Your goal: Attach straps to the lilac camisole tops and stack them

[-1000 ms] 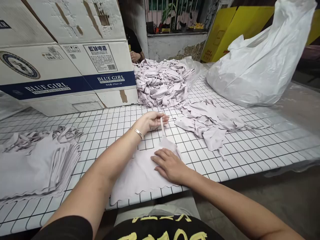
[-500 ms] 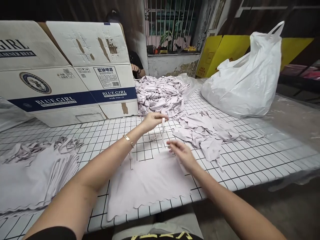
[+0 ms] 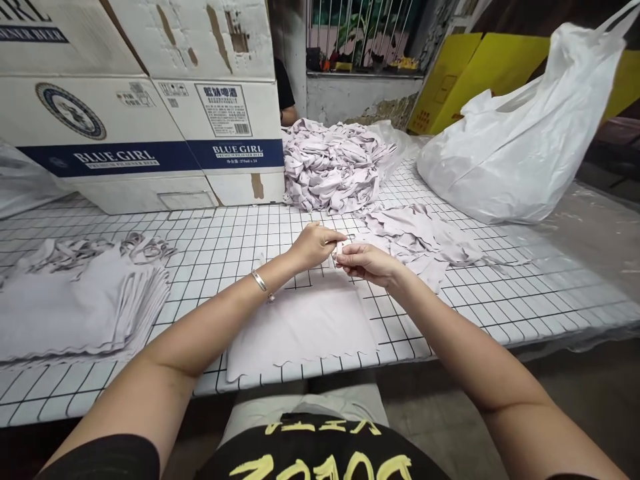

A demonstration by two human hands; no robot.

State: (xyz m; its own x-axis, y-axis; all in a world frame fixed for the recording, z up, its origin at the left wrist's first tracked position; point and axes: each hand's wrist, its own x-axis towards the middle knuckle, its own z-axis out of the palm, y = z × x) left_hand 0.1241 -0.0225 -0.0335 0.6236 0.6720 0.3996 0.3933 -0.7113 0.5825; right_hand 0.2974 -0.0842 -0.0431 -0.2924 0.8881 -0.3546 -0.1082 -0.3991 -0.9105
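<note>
Left hand (image 3: 313, 245) and right hand (image 3: 367, 261) are pinching, fingertips closed, the strap (image 3: 339, 249) of the pale garment (image 3: 305, 323) lying flat on the gridded table (image 3: 475, 300). Seemingly straightening it; the next move is calling for even tension.

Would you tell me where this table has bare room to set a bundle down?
Bare grid: between folded stack and left hand, before cardboard box; also front right, beside right hand. Crowded behind: cloth heap, loose pieces, plastic bag. Both hands pinch a strap.

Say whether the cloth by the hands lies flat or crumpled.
Flat: the cloth lies smooth on the table, its scalloped edge showing.
</note>
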